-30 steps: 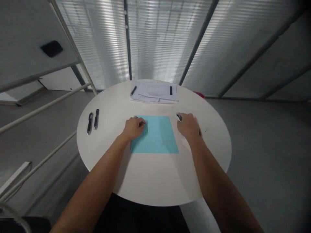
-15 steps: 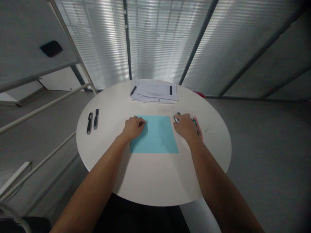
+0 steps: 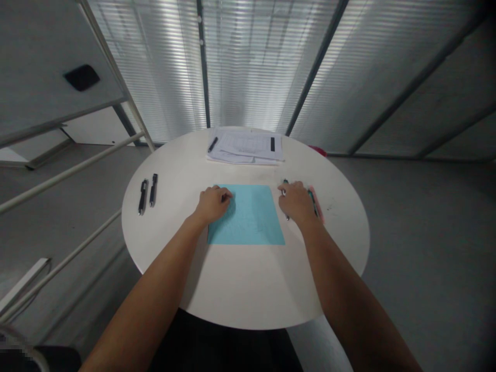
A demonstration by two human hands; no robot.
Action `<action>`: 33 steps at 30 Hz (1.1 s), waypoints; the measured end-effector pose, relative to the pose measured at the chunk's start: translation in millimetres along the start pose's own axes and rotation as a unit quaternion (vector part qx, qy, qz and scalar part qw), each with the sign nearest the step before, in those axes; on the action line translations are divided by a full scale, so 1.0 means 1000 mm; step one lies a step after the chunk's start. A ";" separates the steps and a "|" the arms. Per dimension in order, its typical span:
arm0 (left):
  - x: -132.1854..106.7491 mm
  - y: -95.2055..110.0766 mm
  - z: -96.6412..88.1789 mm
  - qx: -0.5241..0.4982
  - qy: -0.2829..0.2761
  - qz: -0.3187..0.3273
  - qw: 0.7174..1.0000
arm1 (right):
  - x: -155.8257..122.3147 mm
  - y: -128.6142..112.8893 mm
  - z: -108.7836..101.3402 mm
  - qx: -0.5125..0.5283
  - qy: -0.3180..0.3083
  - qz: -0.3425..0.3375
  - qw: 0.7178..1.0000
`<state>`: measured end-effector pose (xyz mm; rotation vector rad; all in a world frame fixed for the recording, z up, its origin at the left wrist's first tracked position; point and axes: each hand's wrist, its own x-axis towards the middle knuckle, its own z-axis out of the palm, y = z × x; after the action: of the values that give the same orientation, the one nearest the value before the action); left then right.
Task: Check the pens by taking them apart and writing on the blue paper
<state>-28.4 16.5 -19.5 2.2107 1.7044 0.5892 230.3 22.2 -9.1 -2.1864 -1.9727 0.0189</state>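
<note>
A light blue sheet (image 3: 251, 217) lies flat in the middle of the round white table (image 3: 240, 289). My left hand (image 3: 213, 203) rests on the sheet's left edge with its fingers curled under, pressing it down. My right hand (image 3: 297, 202) sits just off the sheet's right edge, fingers closed round a pen (image 3: 285, 192) whose tip pokes out at the thumb. Other pens, a green one (image 3: 312, 201) and a pink one (image 3: 319, 204), lie on the table right beside that hand.
Two black pens (image 3: 148, 192) lie side by side at the table's left. A stack of printed papers (image 3: 248, 146) with a black pen (image 3: 213, 144) on it sits at the far edge. A white railing runs along the left.
My right hand has drawn slightly left toward the blue sheet and closed on a pen, uncovering the green and pink pens beside it. My left hand has stayed put.
</note>
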 end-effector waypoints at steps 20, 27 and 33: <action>-0.009 -0.019 -0.035 0.090 0.349 -0.291 0.886 | 0.003 -0.002 0.004 0.004 0.012 0.002 1.000; -0.010 -0.032 -0.030 0.102 0.314 -0.365 0.870 | 0.003 0.000 0.006 0.006 0.009 0.000 1.000; -0.010 -0.043 -0.032 0.078 0.239 -0.415 0.875 | 0.003 0.000 0.004 0.012 0.007 0.003 1.000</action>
<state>-82.7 17.6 -12.5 1.2110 2.7640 0.8003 230.4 25.2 -13.3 -2.1724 -1.9487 0.0279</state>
